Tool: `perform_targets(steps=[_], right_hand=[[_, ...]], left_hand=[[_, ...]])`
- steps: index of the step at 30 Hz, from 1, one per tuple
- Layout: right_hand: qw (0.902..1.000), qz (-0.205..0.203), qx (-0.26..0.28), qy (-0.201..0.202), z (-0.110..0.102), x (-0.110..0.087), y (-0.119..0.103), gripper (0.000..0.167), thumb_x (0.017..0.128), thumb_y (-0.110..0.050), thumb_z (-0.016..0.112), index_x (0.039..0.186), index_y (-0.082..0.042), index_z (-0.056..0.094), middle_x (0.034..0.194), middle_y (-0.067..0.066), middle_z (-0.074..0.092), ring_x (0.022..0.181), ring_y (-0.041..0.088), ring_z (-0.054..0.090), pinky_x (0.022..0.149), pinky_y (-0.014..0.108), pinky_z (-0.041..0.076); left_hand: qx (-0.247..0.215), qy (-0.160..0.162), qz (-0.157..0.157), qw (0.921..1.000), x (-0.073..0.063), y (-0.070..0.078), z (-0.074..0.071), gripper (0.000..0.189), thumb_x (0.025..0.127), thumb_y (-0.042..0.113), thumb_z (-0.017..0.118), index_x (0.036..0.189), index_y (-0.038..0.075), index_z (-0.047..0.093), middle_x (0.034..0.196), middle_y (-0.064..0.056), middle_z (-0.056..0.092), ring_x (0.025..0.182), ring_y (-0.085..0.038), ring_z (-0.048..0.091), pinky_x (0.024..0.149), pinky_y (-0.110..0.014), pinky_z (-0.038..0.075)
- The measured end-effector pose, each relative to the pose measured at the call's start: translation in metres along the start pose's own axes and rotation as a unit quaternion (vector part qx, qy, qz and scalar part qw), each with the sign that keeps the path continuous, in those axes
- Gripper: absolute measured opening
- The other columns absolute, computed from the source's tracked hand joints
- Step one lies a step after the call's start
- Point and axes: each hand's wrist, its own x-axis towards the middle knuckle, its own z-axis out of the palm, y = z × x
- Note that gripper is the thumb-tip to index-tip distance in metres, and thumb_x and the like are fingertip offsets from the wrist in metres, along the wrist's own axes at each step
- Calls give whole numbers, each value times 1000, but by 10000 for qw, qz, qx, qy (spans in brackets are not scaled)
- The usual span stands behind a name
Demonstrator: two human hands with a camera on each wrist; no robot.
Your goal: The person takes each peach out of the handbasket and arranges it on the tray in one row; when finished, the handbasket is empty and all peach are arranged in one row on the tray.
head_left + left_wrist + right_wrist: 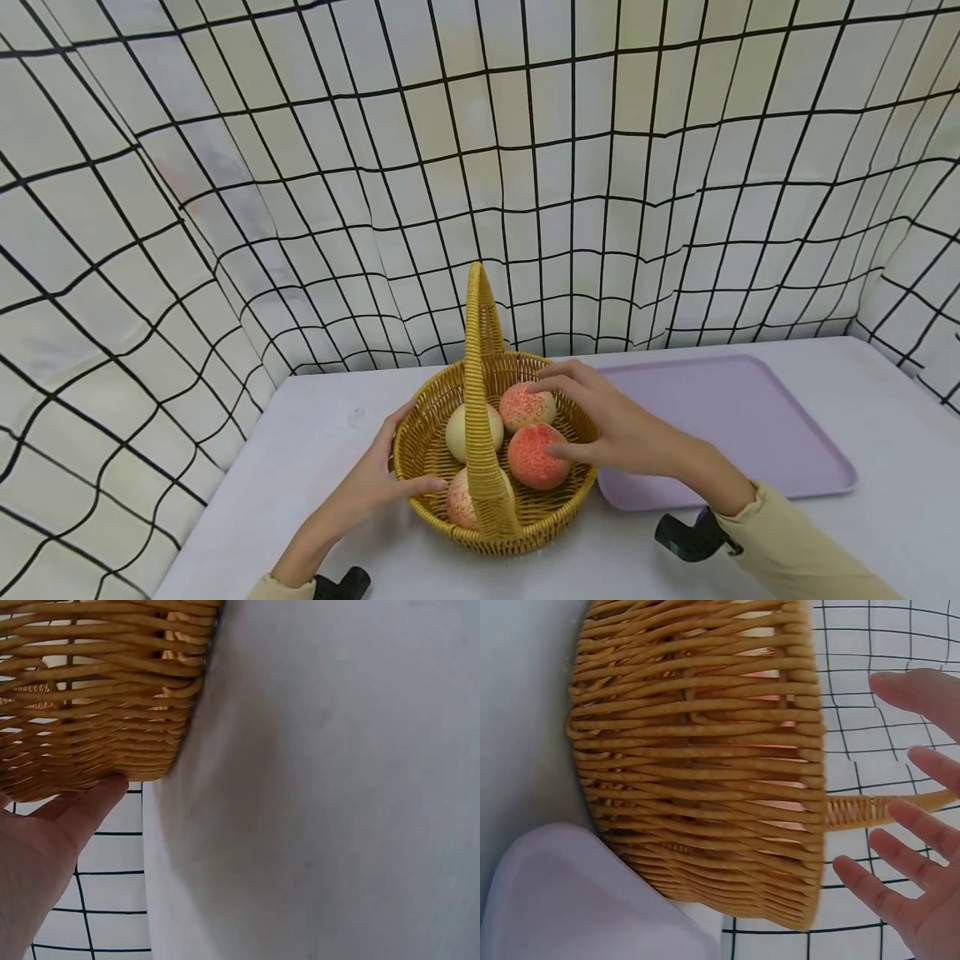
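Note:
A yellow wicker basket (495, 546) with a tall arched handle stands on the table. Inside are two pinkish peaches (527, 406), a redder peach (540, 456) and a pale cream round fruit (457, 433); the handle partly hides some of them. My left hand (375, 479) holds the basket's left rim, thumb over the edge and fingers along the outer wall. Over the basket's right side hovers my right hand (607, 421), fingers spread above the peaches. In the right wrist view that hand (922, 862) shows nothing between its fingers.
A flat lilac tray (712, 425) lies on the white table (300, 450), close to the basket's right side. Behind and at both sides rise white walls with a black grid net (570, 200).

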Motion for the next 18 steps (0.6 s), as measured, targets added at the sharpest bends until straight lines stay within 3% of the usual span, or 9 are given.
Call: perform_targets(steps=[7, 11, 18], right_hand=[[9974, 109, 264, -661, 13, 5, 14, 43, 92, -17, 82, 132, -12, 65, 137, 2, 56, 128, 24, 54, 106, 50, 48], [9954, 178, 143, -935, 17, 5, 18, 41, 92, -18, 82, 130, -15, 67, 133, -2, 58, 122, 19, 56, 103, 44, 51], [9920, 162, 96, -1246, 21, 10, 15, 41, 90, -27, 85, 128, -19, 70, 126, -4, 58, 110, 13, 55, 93, 38, 53]], left_hand=[[-168, -70, -19, 9998, 3, -2, 3, 118, 84, 26, 89, 168, 21, 6, 170, -21, 18, 152, -44, 30, 118, -56, 34], [-230, -141, 72, 9996, 7, -4, 3, 123, 81, 26, 90, 168, 21, 4, 169, -24, 19, 149, -47, 34, 114, -55, 39], [-271, -125, 132, 9995, 7, -8, 3, 125, 80, 26, 91, 168, 22, 3, 169, -24, 18, 149, -48, 33, 114, -55, 39]])
